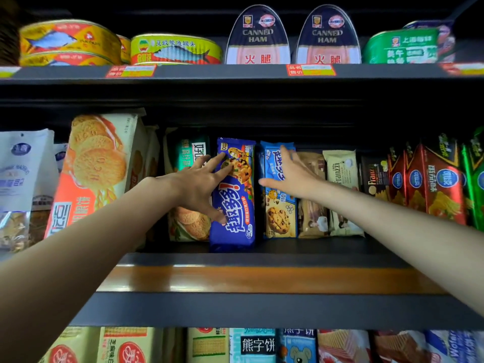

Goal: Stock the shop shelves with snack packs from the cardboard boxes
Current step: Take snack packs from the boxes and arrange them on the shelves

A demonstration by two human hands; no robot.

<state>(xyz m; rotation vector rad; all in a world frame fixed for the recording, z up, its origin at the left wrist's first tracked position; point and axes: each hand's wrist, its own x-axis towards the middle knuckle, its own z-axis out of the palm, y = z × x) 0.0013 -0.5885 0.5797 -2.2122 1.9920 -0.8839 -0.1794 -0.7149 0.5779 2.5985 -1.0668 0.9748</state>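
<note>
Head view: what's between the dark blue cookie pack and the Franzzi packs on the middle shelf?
In the head view, a light blue cookie pack stands between the dark blue cookie pack and the Franzzi packs, with the right hand on it.

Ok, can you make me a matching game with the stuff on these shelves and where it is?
Things:
1. ham tins
2. dark blue cookie pack
3. light blue cookie pack
4. red wafer packs

Places:
A. under the right hand
B. top shelf
C. far right of the middle shelf
D. touched by the left hand

Pairs: 1-B, 2-D, 3-A, 4-C

dark shop shelving (235, 307), wooden trim (262, 279)
</note>
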